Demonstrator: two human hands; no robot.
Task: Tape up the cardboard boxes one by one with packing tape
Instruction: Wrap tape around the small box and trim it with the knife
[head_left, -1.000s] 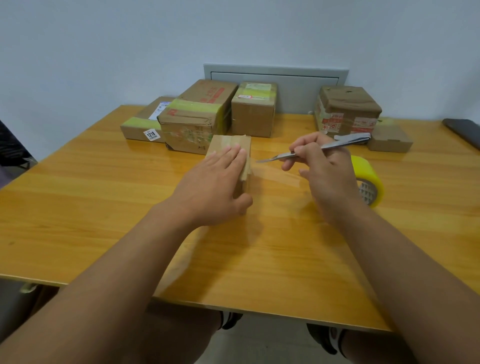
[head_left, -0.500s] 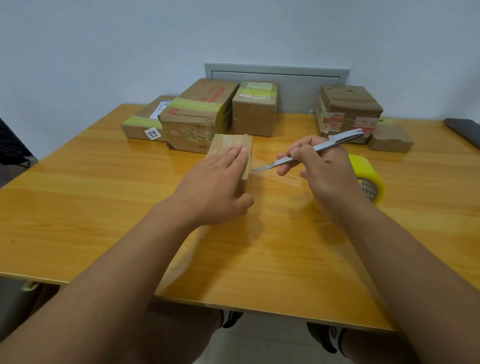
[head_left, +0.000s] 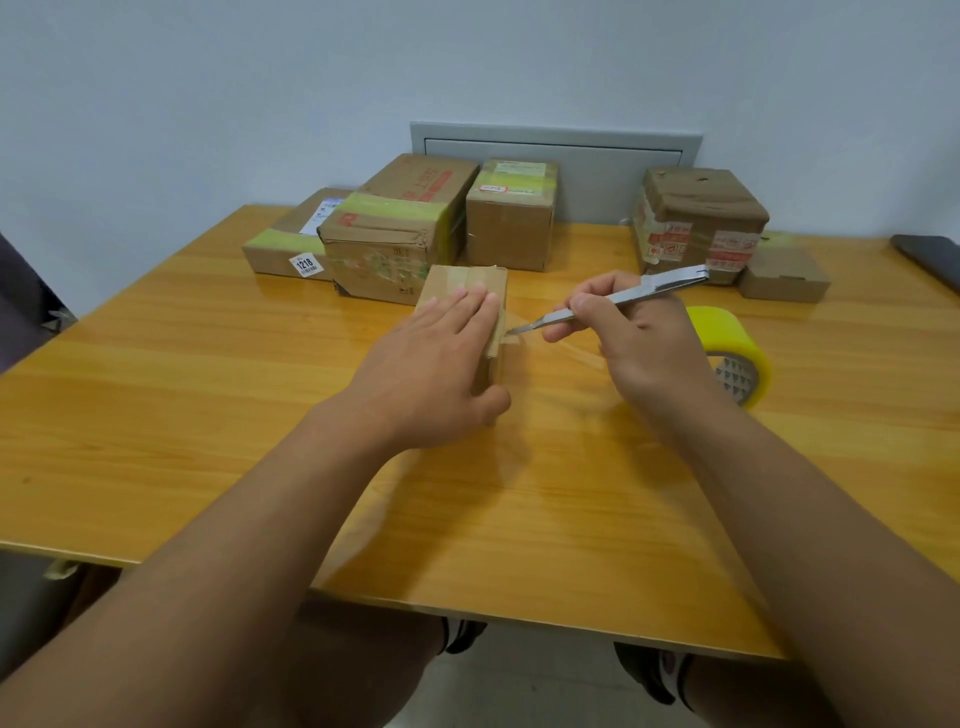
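Note:
A small brown cardboard box (head_left: 457, 280) stands in the middle of the wooden table (head_left: 156, 395). My left hand (head_left: 436, 369) lies flat on its top, fingers straight, thumb against the near side. My right hand (head_left: 639, 338) grips a thin metal knife (head_left: 623, 297), whose blade tip touches the clear tape strip (head_left: 566, 349) right at the box's right edge. The strip stretches from the box toward a yellow tape roll (head_left: 732, 353) lying behind my right hand.
Several taped cardboard boxes line the back of the table: a flat one (head_left: 291, 244), a large one (head_left: 400, 223), a medium one (head_left: 511, 213), another (head_left: 696, 218) and a low flat one (head_left: 784, 273). A dark object (head_left: 930, 254) sits at the far right edge.
My right hand has moved left with the knife, bringing the blade tip from mid-strip up to the box's right edge. My left hand stays on the box.

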